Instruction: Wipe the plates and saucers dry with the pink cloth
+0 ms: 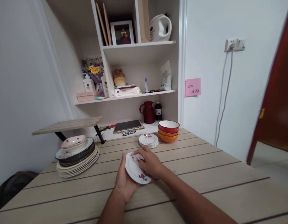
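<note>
My left hand (123, 182) holds a small white plate (135, 172) with red flowers, tilted up off the wooden table (204, 174). My right hand (150, 161) lies over the plate's upper part with the fingers curled on a white cloth (137, 157) pressed against the plate's face. A short stack of matching small flowered plates (148, 140) sits on the table just beyond my hands.
Stacked red and orange bowls (168, 130) stand behind the small plates. A tall pile of large plates (77, 157) topped by a pink bowl (73, 142) sits at the left. Shelves behind hold a red jug (148, 112), bottles and a laptop (127, 125).
</note>
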`<action>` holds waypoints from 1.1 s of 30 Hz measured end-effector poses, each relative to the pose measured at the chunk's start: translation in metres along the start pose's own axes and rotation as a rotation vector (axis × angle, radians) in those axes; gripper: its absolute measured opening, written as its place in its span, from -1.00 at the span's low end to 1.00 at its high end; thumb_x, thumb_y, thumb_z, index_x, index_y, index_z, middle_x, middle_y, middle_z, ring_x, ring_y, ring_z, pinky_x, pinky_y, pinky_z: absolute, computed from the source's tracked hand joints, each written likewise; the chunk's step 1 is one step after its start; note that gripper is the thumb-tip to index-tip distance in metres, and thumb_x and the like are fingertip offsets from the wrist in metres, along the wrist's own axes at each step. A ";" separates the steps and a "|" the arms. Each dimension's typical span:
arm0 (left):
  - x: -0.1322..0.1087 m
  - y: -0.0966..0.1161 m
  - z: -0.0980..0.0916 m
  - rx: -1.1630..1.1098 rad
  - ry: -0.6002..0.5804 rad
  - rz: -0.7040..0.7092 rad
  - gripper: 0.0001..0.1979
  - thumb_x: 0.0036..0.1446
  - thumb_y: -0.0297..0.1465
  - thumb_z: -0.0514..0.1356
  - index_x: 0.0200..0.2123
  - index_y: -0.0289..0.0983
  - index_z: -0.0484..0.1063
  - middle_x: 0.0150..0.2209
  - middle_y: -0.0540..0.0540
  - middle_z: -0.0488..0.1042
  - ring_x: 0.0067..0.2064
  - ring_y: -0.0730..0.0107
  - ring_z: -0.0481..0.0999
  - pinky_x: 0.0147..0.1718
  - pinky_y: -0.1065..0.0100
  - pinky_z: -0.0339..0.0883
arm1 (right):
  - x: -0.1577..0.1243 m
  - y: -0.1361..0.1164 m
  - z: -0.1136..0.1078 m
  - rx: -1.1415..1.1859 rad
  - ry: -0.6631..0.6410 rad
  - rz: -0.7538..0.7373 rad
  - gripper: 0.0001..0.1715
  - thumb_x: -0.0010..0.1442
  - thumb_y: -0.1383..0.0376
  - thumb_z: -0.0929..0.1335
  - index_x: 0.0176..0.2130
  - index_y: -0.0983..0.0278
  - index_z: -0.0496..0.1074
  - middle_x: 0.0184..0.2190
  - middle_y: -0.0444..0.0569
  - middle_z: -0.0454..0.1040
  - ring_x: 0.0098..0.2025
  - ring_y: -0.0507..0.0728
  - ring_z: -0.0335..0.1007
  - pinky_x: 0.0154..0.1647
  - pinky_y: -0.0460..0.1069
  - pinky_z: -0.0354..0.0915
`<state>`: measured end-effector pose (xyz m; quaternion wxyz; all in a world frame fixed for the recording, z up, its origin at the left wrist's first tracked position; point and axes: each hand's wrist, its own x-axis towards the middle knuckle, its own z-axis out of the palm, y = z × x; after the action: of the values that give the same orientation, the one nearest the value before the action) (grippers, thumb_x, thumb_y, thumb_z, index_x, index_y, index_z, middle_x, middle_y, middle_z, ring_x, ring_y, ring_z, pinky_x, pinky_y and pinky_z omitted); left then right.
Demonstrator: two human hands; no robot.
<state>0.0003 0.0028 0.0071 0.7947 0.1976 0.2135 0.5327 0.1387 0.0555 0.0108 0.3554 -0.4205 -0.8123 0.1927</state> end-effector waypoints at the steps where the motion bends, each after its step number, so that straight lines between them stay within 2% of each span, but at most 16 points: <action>1: 0.001 0.002 -0.003 -0.020 -0.005 0.043 -0.55 0.14 -0.04 0.13 -0.02 -0.18 0.44 -0.12 -0.17 0.57 -0.13 0.08 0.54 -0.03 -0.03 0.27 | -0.002 -0.003 0.002 0.015 -0.031 -0.035 -0.51 0.02 0.47 0.31 -0.05 0.10 0.43 -0.16 -0.08 0.25 -0.20 0.08 0.26 -0.12 -0.05 0.17; 4: 0.003 0.005 -0.007 -0.031 -0.003 0.069 -0.60 0.15 -0.07 0.13 -0.12 -0.23 0.49 -0.18 -0.16 0.59 -0.16 0.11 0.56 -0.03 0.00 0.28 | -0.005 -0.013 0.007 0.082 -0.098 -0.142 -0.45 0.00 0.50 0.31 -0.03 0.09 0.42 -0.15 -0.09 0.24 -0.19 0.06 0.27 -0.12 -0.06 0.19; 8: 0.003 -0.004 -0.002 0.003 0.012 -0.043 -0.62 0.12 -0.07 0.17 -0.14 -0.20 0.50 -0.18 -0.15 0.59 -0.15 0.08 0.55 -0.03 -0.03 0.26 | -0.005 -0.018 0.004 0.122 -0.053 -0.214 -0.46 0.02 0.52 0.28 -0.02 0.13 0.38 -0.15 -0.09 0.24 -0.13 0.07 0.26 -0.08 -0.05 0.20; 12: 0.000 -0.012 0.006 0.060 0.007 -0.145 -0.52 0.09 -0.01 0.17 0.00 -0.14 0.45 -0.10 -0.20 0.57 -0.07 -0.04 0.51 -0.03 -0.14 0.23 | 0.001 -0.005 -0.003 0.057 0.054 -0.062 -0.52 0.08 0.48 0.27 -0.01 0.14 0.34 -0.10 -0.06 0.25 -0.16 0.08 0.26 -0.11 -0.04 0.18; 14: -0.001 -0.010 0.006 0.067 0.012 -0.135 -0.47 0.08 0.01 0.17 0.03 -0.15 0.43 -0.09 -0.22 0.56 -0.05 -0.06 0.51 -0.03 -0.15 0.23 | 0.004 0.001 -0.004 0.011 0.070 0.019 -0.56 0.08 0.47 0.28 -0.03 0.16 0.33 -0.10 -0.05 0.25 -0.19 0.08 0.26 -0.15 -0.04 0.17; 16: -0.001 -0.005 0.003 0.058 0.018 -0.075 -0.47 0.09 0.01 0.16 0.03 -0.17 0.43 -0.09 -0.22 0.56 -0.06 -0.04 0.51 -0.03 -0.13 0.24 | 0.003 0.003 -0.004 -0.035 0.030 0.036 -0.57 0.05 0.46 0.28 -0.06 0.17 0.34 -0.11 -0.05 0.25 -0.21 0.08 0.26 -0.18 -0.04 0.15; 21: -0.002 0.008 -0.003 -0.014 0.048 0.111 -0.60 0.16 -0.07 0.13 -0.14 -0.24 0.50 -0.19 -0.15 0.59 -0.14 0.12 0.55 0.00 0.02 0.28 | -0.010 -0.026 -0.002 -0.045 -0.149 -0.156 -0.51 -0.01 0.47 0.29 -0.07 0.11 0.36 -0.14 -0.10 0.23 -0.26 0.05 0.24 -0.22 -0.06 0.14; 23: -0.003 0.008 0.000 -0.042 0.038 0.103 -0.63 0.17 -0.11 0.13 -0.21 -0.29 0.52 -0.23 -0.15 0.60 -0.14 0.17 0.55 0.01 0.11 0.29 | -0.016 -0.040 -0.002 -0.021 -0.162 -0.257 -0.50 -0.02 0.47 0.28 -0.07 0.11 0.35 -0.13 -0.11 0.23 -0.24 0.06 0.24 -0.22 -0.06 0.14; 25: -0.003 0.003 0.005 -0.048 -0.005 0.037 -0.61 0.18 -0.10 0.13 -0.23 -0.31 0.52 -0.22 -0.17 0.59 -0.10 0.16 0.54 0.01 0.14 0.29 | -0.018 -0.047 -0.003 0.009 -0.132 -0.291 -0.53 -0.02 0.49 0.27 -0.11 0.12 0.37 -0.16 -0.12 0.23 -0.20 0.06 0.24 -0.20 -0.07 0.15; 27: -0.003 -0.004 0.010 -0.026 -0.036 -0.037 -0.60 0.16 -0.07 0.13 -0.20 -0.27 0.52 -0.19 -0.18 0.59 -0.07 0.11 0.53 0.00 0.10 0.29 | -0.015 -0.043 -0.004 0.030 -0.069 -0.259 -0.56 0.00 0.51 0.26 -0.13 0.14 0.38 -0.15 -0.11 0.22 -0.18 0.06 0.24 -0.18 -0.06 0.16; 30: -0.003 -0.010 0.011 0.022 -0.022 -0.085 -0.60 0.15 -0.06 0.14 -0.09 -0.17 0.48 -0.15 -0.15 0.59 -0.07 0.06 0.53 -0.02 -0.01 0.28 | -0.006 -0.024 -0.005 0.025 0.056 -0.124 -0.57 0.06 0.50 0.26 -0.10 0.14 0.37 -0.12 -0.09 0.21 -0.18 0.06 0.23 -0.14 -0.04 0.17; 33: -0.002 -0.008 0.007 0.047 -0.015 -0.071 -0.53 0.14 -0.03 0.13 0.01 -0.15 0.43 -0.09 -0.18 0.57 -0.07 0.03 0.53 -0.04 -0.07 0.27 | 0.000 -0.007 -0.004 0.006 0.070 -0.010 -0.56 0.06 0.48 0.28 -0.07 0.13 0.37 -0.12 -0.08 0.21 -0.19 0.07 0.25 -0.14 -0.03 0.18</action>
<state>0.0096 -0.0021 0.0088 0.8099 0.2126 0.2267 0.4975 0.1378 0.0513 0.0177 0.3856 -0.4220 -0.8008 0.1785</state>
